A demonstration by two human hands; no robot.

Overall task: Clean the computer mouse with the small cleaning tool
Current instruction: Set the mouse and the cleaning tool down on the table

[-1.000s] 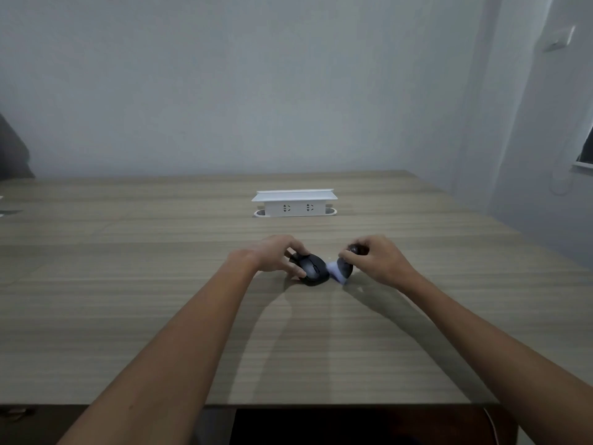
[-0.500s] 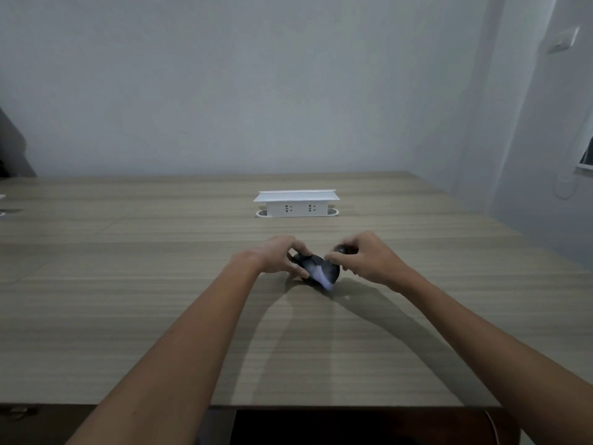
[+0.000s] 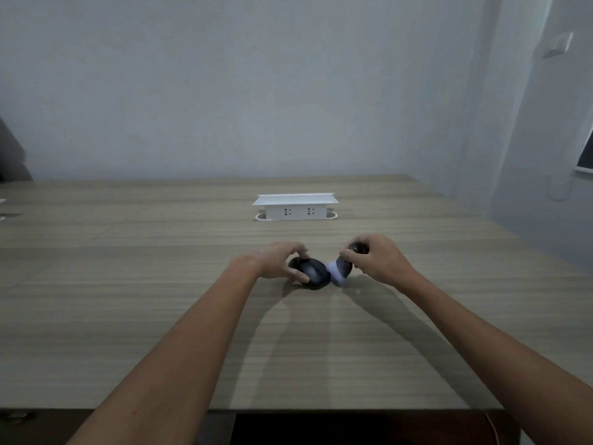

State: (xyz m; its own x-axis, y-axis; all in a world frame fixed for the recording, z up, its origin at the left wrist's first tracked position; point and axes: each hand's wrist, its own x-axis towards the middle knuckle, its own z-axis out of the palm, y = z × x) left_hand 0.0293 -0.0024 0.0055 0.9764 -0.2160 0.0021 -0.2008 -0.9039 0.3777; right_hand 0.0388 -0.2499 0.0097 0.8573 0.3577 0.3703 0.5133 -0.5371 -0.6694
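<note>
A black computer mouse (image 3: 313, 272) lies on the wooden table (image 3: 160, 300) in the middle of the view. My left hand (image 3: 279, 259) grips it from the left side, thumb and fingers around its body. My right hand (image 3: 375, 259) holds a small dark cleaning tool (image 3: 344, 265) with a pale bluish tip (image 3: 334, 273). The tip sits just right of the mouse, close to its edge; whether it touches the mouse is unclear.
A white socket box (image 3: 295, 207) stands on the table behind the hands. The table's near edge runs along the bottom and its right edge lies near the wall. Something pale lies at the far left edge (image 3: 3, 208).
Half a second ago the tool's pale tip was on top of the mouse. My right hand has since pulled it back to the right, off the mouse. The left hand has kept its grip.
</note>
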